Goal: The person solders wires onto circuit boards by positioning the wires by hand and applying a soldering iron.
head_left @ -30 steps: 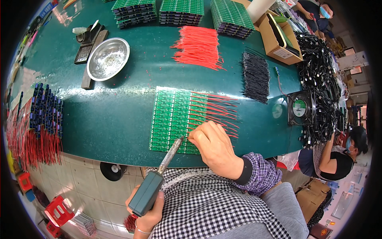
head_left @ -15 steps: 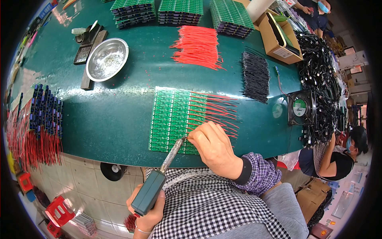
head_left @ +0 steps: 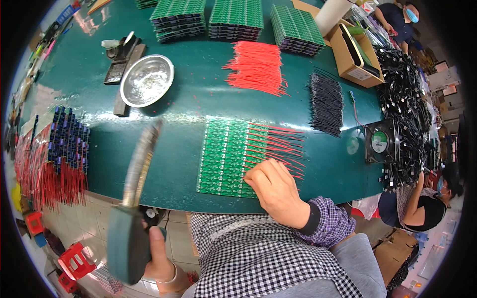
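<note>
My left hand [head_left: 160, 258] is wrapped round the green handle of a soldering iron [head_left: 126, 241], raised left of the board over the table's near edge. The iron's metal shaft is smeared by motion and its tip points up and away. A panel of small green circuit boards [head_left: 213, 156] lies flat on the table. Red wires [head_left: 257, 144] run from its right part out past its right edge, with dark wires among them. My right hand [head_left: 279, 194] rests over the panel's lower right, thumb and finger pinched on what looks like a red wire, mostly hidden by the fingers.
Beyond the panel lie a red wire pile [head_left: 257, 67] and a black wire pile [head_left: 326, 103]. A metal bowl [head_left: 147, 81] stands far left, wired boards [head_left: 67, 141] at left. Board stacks [head_left: 236, 20], a carton [head_left: 357, 59], a fan [head_left: 379, 142] and black cables surround them. Two people sit at right.
The soldering iron has swung left and up, away from the panel and my right fingers. My right hand stays pinched at the panel. The whole view has shifted slightly.
</note>
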{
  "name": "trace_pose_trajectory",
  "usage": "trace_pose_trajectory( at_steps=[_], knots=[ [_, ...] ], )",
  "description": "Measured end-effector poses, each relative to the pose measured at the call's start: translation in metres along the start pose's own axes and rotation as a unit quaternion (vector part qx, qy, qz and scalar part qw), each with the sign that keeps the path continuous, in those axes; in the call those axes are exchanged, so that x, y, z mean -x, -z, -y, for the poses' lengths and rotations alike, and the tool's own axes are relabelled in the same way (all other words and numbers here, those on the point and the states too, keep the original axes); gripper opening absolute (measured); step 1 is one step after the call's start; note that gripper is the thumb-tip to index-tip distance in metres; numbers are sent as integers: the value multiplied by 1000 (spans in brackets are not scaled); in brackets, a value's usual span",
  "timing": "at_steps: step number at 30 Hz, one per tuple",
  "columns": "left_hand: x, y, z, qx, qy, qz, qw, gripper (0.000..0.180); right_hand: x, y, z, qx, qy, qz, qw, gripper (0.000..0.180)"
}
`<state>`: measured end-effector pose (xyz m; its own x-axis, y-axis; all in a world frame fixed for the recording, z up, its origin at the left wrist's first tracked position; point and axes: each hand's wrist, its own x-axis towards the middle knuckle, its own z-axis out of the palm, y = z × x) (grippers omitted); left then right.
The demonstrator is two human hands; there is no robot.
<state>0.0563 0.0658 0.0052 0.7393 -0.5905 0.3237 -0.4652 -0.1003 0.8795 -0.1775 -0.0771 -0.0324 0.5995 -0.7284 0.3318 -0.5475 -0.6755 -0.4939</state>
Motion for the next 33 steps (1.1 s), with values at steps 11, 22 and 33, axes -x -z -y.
trace_pose_trajectory(
  at_steps=[11, 22, 33],
  knots=[
    [-109, -81, 46, 54, 33, -30, 998, 27, 0, -1, 4, 1, -24, 2, 1000, 19],
    [6, -15, -4, 278, 242, 129, 921, 57, 0, 3, 1, -32, -16, -16, 999, 18],
    [72, 30, 16, 45, 197, 261, 944, 42, 6, 2, 9, -62, -17, -82, 995, 15]
  ],
)
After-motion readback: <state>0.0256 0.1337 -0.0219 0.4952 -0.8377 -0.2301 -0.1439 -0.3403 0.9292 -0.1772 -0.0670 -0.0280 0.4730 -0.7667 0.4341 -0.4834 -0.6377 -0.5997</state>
